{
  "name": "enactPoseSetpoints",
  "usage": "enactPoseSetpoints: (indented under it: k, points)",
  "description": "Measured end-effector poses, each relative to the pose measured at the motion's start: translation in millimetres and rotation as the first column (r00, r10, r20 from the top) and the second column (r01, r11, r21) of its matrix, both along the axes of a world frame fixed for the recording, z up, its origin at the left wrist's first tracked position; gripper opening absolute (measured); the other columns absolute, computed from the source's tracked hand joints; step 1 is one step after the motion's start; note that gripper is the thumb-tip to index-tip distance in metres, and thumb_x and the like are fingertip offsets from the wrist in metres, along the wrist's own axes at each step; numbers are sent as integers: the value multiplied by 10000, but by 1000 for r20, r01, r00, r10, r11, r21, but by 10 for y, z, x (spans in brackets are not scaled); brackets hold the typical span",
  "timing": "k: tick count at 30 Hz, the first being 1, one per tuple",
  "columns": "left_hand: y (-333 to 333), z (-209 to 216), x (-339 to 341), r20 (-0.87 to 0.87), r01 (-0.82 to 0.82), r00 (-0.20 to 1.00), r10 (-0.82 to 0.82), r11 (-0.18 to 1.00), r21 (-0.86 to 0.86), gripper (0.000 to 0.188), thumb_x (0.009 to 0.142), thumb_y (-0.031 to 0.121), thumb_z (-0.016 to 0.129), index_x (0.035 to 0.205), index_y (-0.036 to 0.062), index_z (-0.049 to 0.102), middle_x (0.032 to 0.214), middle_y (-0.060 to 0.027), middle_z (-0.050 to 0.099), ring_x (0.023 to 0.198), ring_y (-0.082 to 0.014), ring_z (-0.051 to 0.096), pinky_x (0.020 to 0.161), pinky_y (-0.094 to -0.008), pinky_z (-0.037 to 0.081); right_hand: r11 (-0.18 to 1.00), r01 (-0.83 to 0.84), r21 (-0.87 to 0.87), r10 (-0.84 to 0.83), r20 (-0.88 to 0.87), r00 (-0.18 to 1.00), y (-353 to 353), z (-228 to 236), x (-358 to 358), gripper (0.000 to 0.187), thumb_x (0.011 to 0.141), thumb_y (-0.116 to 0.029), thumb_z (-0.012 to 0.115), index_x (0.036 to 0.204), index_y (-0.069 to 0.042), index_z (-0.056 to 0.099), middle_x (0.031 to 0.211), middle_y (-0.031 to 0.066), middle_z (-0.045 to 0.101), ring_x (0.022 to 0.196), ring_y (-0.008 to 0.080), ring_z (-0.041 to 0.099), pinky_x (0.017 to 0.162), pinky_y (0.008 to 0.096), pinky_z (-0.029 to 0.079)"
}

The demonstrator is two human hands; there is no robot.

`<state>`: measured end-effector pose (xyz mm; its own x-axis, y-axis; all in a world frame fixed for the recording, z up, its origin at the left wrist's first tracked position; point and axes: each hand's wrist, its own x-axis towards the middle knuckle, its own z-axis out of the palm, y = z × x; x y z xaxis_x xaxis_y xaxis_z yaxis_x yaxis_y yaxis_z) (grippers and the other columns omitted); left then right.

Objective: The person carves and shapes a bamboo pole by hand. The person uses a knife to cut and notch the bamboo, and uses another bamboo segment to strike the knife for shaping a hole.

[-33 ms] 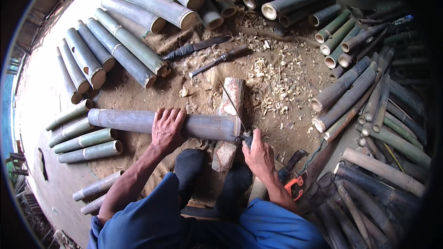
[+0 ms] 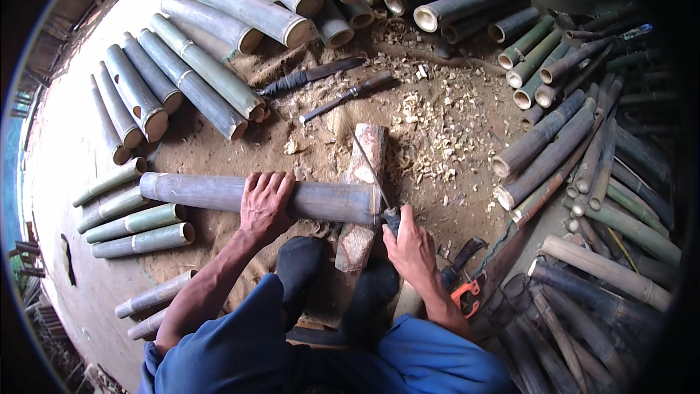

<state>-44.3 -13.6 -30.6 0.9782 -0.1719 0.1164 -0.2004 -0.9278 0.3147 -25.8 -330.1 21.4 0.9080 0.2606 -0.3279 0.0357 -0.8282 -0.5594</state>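
Note:
A thick grey bamboo section (image 2: pixel 332 201) lies sideways in front of me, its right end resting across a wooden block (image 2: pixel 356 246). My left hand (image 2: pixel 267 203) is closed over the top of the bamboo near its middle. Beside the bamboo's right end, my right hand (image 2: pixel 410 246) grips the dark wrapped handle of a knife (image 2: pixel 372 165). Its thin blade points away from me and slants left, lying against the cut end of the bamboo. My fingers partly hide the handle.
Beyond the bamboo lie a dark-handled knife (image 2: pixel 313 75) and a wooden-handled tool (image 2: pixel 346 96). Pale shavings (image 2: pixel 430 146) cover the ground. Bamboo pieces (image 2: pixel 197 76) surround me in piles. An orange-handled tool (image 2: pixel 465 296) and a dark curved blade (image 2: pixel 468 250) lie by my right forearm.
The knife's blade tip has shifted very slightly toward me and to the right. Both hands keep their grips, and the bamboo stays in place.

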Motion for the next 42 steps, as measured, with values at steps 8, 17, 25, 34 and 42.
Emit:
enactPoseSetpoints:
  k: [8,17,25,34,42]
  points:
    - [-29,56,33,27,-9,1000,9,1000,-1,715,617,234,854,1257,52,594,1218,-142,653,1162,-349,619,1037,-503,442,993,28,116,-43,125,991,50,178,-22,327,975,-194,668,1179,-19,482,826,262,695,746,475,706,630,544,551]
    - [26,-75,-116,46,-56,998,54,997,49,780,620,278,881,1308,68,578,1286,-140,639,1204,-344,607,1094,-525,407,978,-3,208,-20,108,994,123,494,73,336,983,-222,682,1151,-28,464,825,277,684,766,498,689,630,560,533]
    - [-74,114,-12,-74,-36,997,39,998,44,835,597,236,875,1355,82,560,1282,-126,626,1246,-331,571,1114,-503,379,990,26,-140,-35,-64,997,-107,-4,119,326,978,-203,686,1121,-18,459,826,272,693,794,493,699,666,561,545]
    - [73,330,166,-326,-2,945,10,1000,26,677,583,226,851,1203,100,610,1124,-97,637,1147,-302,604,1077,-485,388,991,-6,132,-11,129,992,84,65,43,331,981,-220,682,1133,-20,467,808,262,682,733,483,700,615,548,546]
    - [37,113,70,-141,-31,990,30,1000,-5,619,586,199,845,1157,92,631,1107,-91,662,1100,-305,633,1084,-492,394,991,3,131,-8,39,999,86,429,24,345,985,-226,673,1159,-15,462,876,298,684,808,501,693,649,569,530]
